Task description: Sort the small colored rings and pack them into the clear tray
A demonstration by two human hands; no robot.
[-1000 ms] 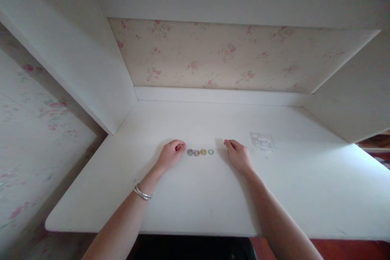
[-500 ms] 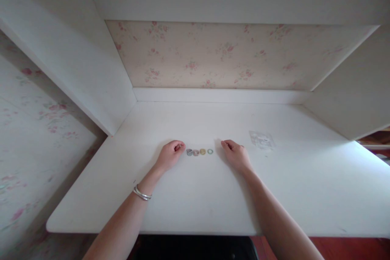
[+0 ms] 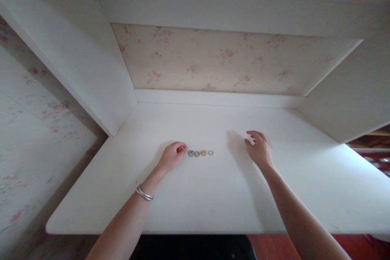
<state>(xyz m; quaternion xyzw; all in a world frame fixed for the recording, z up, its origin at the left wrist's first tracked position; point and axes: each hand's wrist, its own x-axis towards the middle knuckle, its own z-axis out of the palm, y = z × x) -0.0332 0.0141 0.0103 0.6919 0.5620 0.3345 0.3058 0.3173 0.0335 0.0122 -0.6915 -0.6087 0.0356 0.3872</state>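
Observation:
Several small coloured rings lie in a short row on the white desk: a grey-blue ring (image 3: 190, 153) at the left, a pinkish ring (image 3: 197, 154), a yellow ring (image 3: 203, 152) and a pale green ring (image 3: 211, 152) slightly apart at the right. My left hand (image 3: 174, 155) rests at the row's left end, fingers curled and thumb against the forefinger; anything inside is hidden. Above the desk to the right of the rings, my right hand (image 3: 257, 148) has its fingers apart and holds nothing. It covers nearly all of the clear plastic packet.
The white desktop (image 3: 195, 199) has side panels (image 3: 100, 89) at left and right and a low ledge (image 3: 219, 99) along the back. An overhead board (image 3: 225, 8) spans above. A black seat (image 3: 195, 248) shows below the front edge.
My right hand has lifted and moved right, away from the rings, its fingers spreading, and now covers the plastic packet. My left hand stays beside the row. The view has tilted slightly.

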